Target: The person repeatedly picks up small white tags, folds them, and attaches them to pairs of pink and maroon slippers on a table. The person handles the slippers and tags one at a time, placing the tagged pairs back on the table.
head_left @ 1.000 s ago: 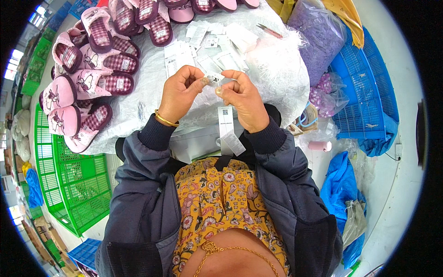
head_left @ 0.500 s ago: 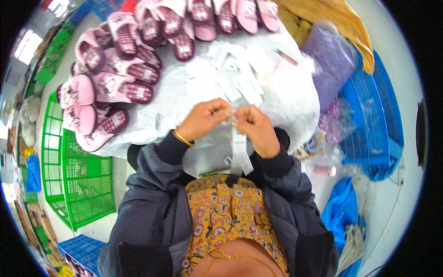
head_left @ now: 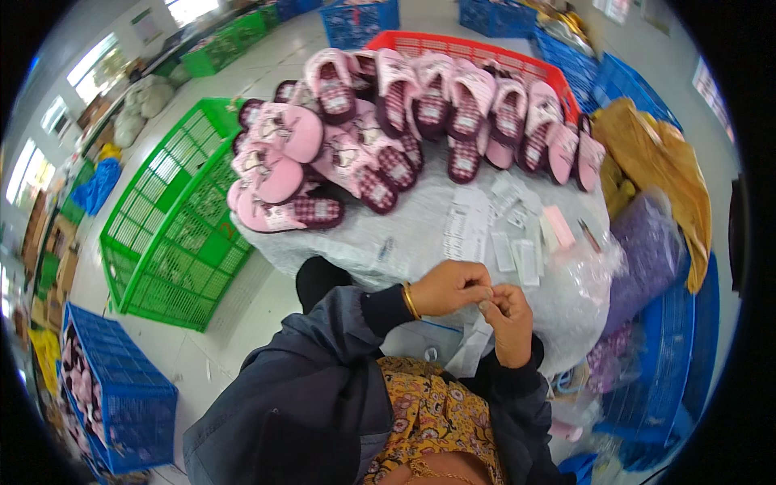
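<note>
Just above my lap, my left hand (head_left: 451,288) and my right hand (head_left: 511,325) meet with their fingertips pinched together. A white label strip (head_left: 471,346) hangs down beside my right hand, its top end running up to the pinched fingers. What my left fingertips hold is too small to make out. Beyond my hands, white label sheets (head_left: 466,230) and small white tags (head_left: 527,260) lie on the plastic-covered table (head_left: 356,255). Pink slippers (head_left: 471,101) with checked dark-red insoles stand in a curved row along the table's far and left sides.
A red basket (head_left: 517,61) stands behind the slippers. Green crates (head_left: 186,234) and a blue crate (head_left: 133,396) are to the left. A pink block (head_left: 558,226) and a pen-like tool (head_left: 590,236) lie at the right, near a purple bag (head_left: 647,250) and a blue basket (head_left: 655,364).
The view has swung up and left, so the table and slippers sit lower and farther right. My hands stay pinched together, closer than before, and the strip still hangs beneath them.
</note>
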`<state>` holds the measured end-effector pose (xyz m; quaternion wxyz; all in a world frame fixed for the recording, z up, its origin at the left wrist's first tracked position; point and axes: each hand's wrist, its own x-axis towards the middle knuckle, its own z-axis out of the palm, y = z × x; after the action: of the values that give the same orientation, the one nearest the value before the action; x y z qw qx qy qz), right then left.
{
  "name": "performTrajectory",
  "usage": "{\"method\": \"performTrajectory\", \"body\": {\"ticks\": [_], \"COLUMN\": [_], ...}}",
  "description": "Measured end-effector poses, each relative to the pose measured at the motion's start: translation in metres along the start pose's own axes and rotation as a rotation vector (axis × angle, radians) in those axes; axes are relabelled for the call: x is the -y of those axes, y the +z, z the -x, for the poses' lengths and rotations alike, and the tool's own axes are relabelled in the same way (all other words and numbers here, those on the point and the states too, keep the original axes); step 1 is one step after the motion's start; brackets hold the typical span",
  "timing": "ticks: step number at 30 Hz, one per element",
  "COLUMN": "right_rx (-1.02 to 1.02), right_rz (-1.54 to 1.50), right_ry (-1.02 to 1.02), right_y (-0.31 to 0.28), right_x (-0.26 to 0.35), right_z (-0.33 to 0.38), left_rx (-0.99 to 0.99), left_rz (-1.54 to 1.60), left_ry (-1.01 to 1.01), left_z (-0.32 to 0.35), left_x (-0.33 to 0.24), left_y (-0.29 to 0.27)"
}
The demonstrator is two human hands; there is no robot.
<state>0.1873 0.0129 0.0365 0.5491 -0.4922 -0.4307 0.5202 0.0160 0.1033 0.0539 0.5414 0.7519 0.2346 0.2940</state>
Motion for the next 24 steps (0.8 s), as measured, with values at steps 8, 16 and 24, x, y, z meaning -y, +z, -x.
{"method": "performTrajectory", "body": {"ticks": [8, 16, 24], "right_rx": [0.088, 0.11, 0.086], "right_rz": [-0.03, -0.034, 0.08], "right_ry": [0.023, 0.009, 0.021], "right_y": [0.014, 0.012, 0.015], "right_x": [-0.007, -0.009, -0.007], "right_z": [-0.008, -0.006, -0.004], "left_rx": [-0.411, -1.179, -0.156], "left_rz": [-0.521, -1.508, -1.652], "left_ry": [0.229, -0.068, -0.344], "left_z": [0.019, 0.081, 0.138], "left_x": [-0.018, -0.075, -0.018], "left_y": [-0.093, -0.294, -0.428]}}
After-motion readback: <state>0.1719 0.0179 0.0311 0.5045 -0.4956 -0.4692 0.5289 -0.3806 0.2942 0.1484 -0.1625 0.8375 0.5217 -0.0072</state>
